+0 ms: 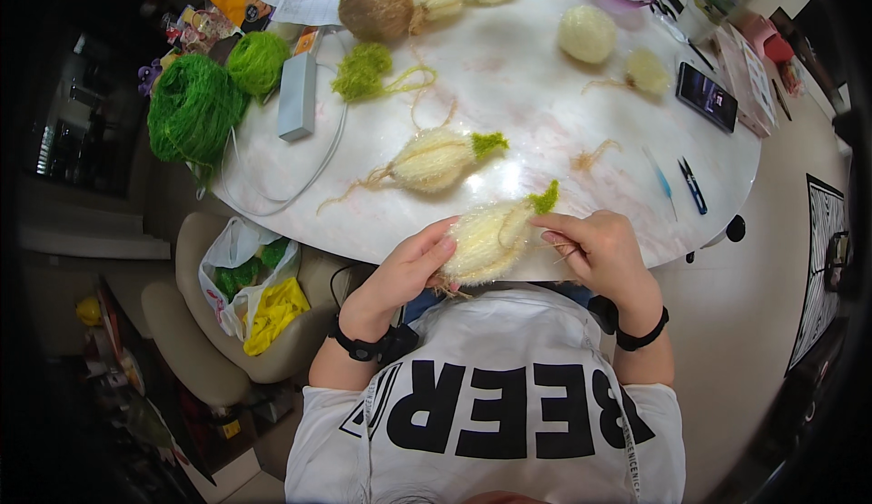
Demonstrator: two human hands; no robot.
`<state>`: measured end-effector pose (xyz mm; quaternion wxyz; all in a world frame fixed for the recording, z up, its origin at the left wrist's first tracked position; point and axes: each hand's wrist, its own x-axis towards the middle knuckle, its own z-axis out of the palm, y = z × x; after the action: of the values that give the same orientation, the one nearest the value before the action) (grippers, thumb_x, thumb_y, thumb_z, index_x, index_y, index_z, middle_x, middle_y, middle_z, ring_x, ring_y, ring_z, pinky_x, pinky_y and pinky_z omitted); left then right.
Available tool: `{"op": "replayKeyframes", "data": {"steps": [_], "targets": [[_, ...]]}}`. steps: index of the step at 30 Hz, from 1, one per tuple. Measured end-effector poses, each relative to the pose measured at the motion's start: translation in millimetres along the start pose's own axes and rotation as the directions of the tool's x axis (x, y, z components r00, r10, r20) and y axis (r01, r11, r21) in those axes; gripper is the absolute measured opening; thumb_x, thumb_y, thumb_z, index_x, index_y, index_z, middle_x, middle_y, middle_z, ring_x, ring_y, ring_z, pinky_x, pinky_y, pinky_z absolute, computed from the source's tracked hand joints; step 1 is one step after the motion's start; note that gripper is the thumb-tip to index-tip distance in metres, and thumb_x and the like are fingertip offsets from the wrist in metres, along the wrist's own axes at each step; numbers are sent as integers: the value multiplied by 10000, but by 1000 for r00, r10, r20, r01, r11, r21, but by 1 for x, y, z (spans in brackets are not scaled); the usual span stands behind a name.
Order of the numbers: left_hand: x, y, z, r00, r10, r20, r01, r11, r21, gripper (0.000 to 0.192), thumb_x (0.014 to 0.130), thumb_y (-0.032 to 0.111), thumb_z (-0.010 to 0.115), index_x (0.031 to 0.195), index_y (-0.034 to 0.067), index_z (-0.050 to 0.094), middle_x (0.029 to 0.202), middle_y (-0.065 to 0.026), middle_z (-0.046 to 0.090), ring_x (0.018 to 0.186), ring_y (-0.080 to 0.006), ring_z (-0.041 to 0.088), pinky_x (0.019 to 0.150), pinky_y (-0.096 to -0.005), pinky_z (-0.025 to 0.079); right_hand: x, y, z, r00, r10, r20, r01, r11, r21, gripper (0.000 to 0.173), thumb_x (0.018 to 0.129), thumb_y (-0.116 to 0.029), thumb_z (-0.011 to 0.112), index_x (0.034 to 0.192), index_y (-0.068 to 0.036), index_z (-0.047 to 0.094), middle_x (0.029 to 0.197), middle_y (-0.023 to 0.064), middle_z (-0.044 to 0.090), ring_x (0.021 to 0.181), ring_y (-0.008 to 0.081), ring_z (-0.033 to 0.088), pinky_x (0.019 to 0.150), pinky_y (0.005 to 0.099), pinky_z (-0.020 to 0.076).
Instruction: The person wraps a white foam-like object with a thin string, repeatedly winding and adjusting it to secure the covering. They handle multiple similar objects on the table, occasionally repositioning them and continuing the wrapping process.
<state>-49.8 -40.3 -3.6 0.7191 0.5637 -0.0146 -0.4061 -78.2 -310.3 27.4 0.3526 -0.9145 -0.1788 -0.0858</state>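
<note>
A pale cream, fuzzy yarn garlic bulb (482,242) with a green tip lies between my hands at the table's front edge. My left hand (422,259) grips its broad, rooted end. The fingers of my right hand (593,245) are at its neck, below the green tip, and pinch a thin tan strand; the strand's full path cannot be made out. Just beyond lies a second yarn garlic bulb (432,161), its brown root threads trailing left. To the right are a blue-handled fine hook or needle tool (661,182) and dark thread snips (692,186).
Green yarn balls (197,109), a grey box (297,97) and a white cable (320,163) sit left on the marble-patterned table (518,102). Farther back are a brown yarn ball (376,8), a cream ball (587,34) and a smartphone (706,97). Bags (235,252) rest on a chair.
</note>
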Motion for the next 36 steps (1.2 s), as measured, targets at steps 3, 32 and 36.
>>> {"op": "replayKeyframes", "data": {"steps": [3,32,36], "targets": [[-1,-3,-3,1000,12,-14,-12,1000,22,462,1012,267,431,1403,28,370,1029,-40,605,708,-69,575,601,-190,463,-5,6,-3,994,110,11,-109,961,256,106,838,-160,661,918,-92,675,550,40,568,492,183,536,492,320,414],[-9,-8,-23,998,15,58,-7,991,-133,460,991,145,438,1418,9,334,978,-52,564,777,-108,539,696,-213,452,-26,58,-59,848,514,130,-82,-115,990,187,997,-156,404,1064,-38,532,435,-86,196,377,61,129,425,237,170],[-8,-10,-21,991,113,68,-104,986,-133,496,972,88,455,1433,-1,295,1055,-80,554,782,-123,540,713,-252,461,-24,48,-61,885,460,77,-86,-1,996,278,1004,-176,405,1175,-7,544,451,-86,183,389,52,118,431,229,163]]}}
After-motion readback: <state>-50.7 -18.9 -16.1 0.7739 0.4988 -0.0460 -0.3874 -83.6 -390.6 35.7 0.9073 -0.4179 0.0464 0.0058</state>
